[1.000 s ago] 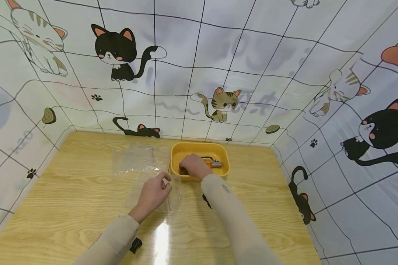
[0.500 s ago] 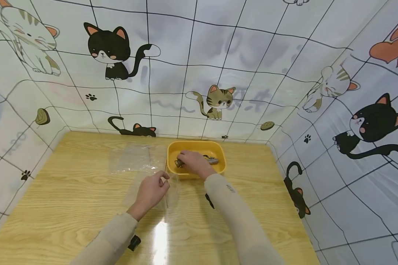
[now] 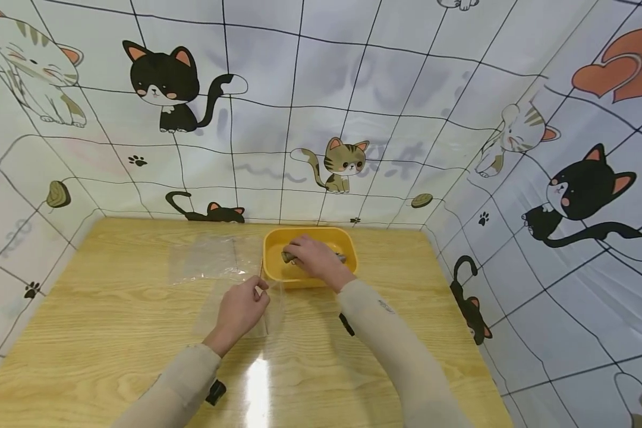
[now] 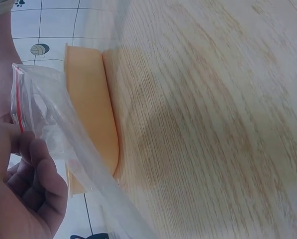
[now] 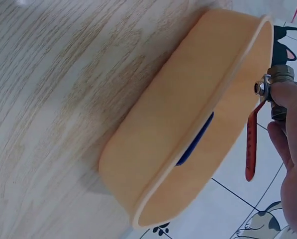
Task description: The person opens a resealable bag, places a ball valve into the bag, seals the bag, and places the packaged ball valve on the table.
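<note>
My right hand (image 3: 315, 258) grips a metal ball valve (image 5: 281, 74) over the yellow tub (image 3: 299, 284). The valve's red lever (image 5: 251, 144) hangs down past the fingers in the right wrist view, where the valve shows at the tub's rim level. Left of the tub, my left hand (image 3: 241, 306) pinches the edge of a clear zip-lock bag (image 4: 51, 112) between thumb and curled fingers. A red strip (image 4: 19, 99) runs along the bag's top. In the left wrist view the bag overlaps the tub's side.
Inside the tub lies a second valve with a grey body (image 3: 341, 257), and a blue lever (image 5: 195, 139) shows there. Another clear bag (image 3: 203, 261) lies flat on the wooden table (image 3: 139, 333), left of the tub. A cat-print cloth (image 3: 278, 77) hangs behind and along the sides.
My right hand has risen from the tub's floor with the ball valve in its fingers. The left hand keeps its pinch on the bag. The head view has shifted slightly.
</note>
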`<action>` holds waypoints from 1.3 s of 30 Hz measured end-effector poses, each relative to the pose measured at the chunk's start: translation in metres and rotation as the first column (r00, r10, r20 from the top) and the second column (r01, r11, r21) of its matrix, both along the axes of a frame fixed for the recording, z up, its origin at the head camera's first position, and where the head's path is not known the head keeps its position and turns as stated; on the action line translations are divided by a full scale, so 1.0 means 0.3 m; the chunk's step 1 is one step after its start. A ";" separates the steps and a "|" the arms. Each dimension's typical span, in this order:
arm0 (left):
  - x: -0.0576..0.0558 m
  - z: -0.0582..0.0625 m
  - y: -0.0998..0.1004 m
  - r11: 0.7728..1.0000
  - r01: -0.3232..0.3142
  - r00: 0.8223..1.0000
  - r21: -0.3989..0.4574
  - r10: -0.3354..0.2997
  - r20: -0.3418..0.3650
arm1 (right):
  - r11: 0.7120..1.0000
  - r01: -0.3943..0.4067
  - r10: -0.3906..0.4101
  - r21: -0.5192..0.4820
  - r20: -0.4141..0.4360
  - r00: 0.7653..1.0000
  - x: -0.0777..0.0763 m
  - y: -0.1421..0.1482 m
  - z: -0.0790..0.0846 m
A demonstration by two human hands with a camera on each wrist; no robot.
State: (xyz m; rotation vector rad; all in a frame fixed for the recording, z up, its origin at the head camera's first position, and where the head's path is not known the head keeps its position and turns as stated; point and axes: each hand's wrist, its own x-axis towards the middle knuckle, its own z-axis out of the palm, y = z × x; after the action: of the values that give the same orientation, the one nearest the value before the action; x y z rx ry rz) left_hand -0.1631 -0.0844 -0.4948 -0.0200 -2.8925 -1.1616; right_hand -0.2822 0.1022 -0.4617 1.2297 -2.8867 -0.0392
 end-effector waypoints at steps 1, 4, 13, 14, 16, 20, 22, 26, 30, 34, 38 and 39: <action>0.001 0.001 0.000 1.000 -0.003 1.000 -0.003 0.003 0.000 | 1.000 -0.010 0.010 -0.005 0.002 1.000 0.007 0.002 0.007; 0.002 0.001 0.003 1.000 -0.010 1.000 -0.017 0.010 0.002 | 0.998 -0.054 0.055 -0.015 0.014 0.998 0.033 0.008 0.032; 0.005 -0.004 0.007 0.998 -0.034 0.999 -0.050 0.033 -0.013 | 0.995 -0.096 0.097 -0.011 0.060 0.994 0.121 -0.011 0.077; 0.005 -0.005 0.007 0.998 -0.037 0.999 -0.048 0.036 -0.014 | 0.996 -0.090 0.090 -0.006 0.066 0.994 0.132 -0.013 0.080; 0.005 -0.007 0.008 0.998 -0.041 0.999 -0.052 0.040 -0.019 | 0.997 -0.078 0.078 -0.007 0.086 0.993 0.150 -0.016 0.084; 0.006 -0.012 0.010 0.997 -0.055 0.998 -0.058 0.054 -0.027 | 0.998 -0.055 0.059 -0.029 0.163 0.985 0.174 -0.020 0.088; 0.006 -0.014 0.012 0.996 -0.059 0.998 -0.060 0.058 -0.026 | 0.998 -0.051 0.055 -0.028 0.201 0.978 0.181 -0.019 0.085; 0.008 -0.014 0.018 0.996 -0.057 0.998 -0.065 0.056 -0.018 | 0.998 -0.059 0.061 -0.017 0.243 0.968 0.194 -0.017 0.073; 0.008 -0.015 0.024 0.996 -0.059 0.998 -0.073 0.057 -0.030 | 0.998 -0.061 0.067 -0.029 0.266 0.962 0.211 -0.018 0.063; 0.007 -0.016 0.032 0.995 -0.067 0.996 -0.073 0.063 -0.056 | 0.997 -0.057 0.072 -0.060 0.310 0.948 0.229 -0.025 0.055; 0.008 -0.016 0.042 0.997 -0.058 0.996 -0.059 0.055 -0.064 | 0.995 0.010 0.026 -0.099 0.355 0.934 0.240 -0.029 0.045; 0.008 -0.016 0.044 0.997 -0.054 0.997 -0.058 0.051 -0.063 | 0.994 0.031 0.008 -0.103 0.361 0.933 0.242 -0.028 0.043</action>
State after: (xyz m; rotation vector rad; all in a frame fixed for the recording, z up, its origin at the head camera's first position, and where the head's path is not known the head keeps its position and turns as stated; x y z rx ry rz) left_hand -0.1606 -0.0712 -0.4996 0.0191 -2.8549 -1.0479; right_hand -0.2096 0.0937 -0.4488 1.3244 -3.1466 0.3772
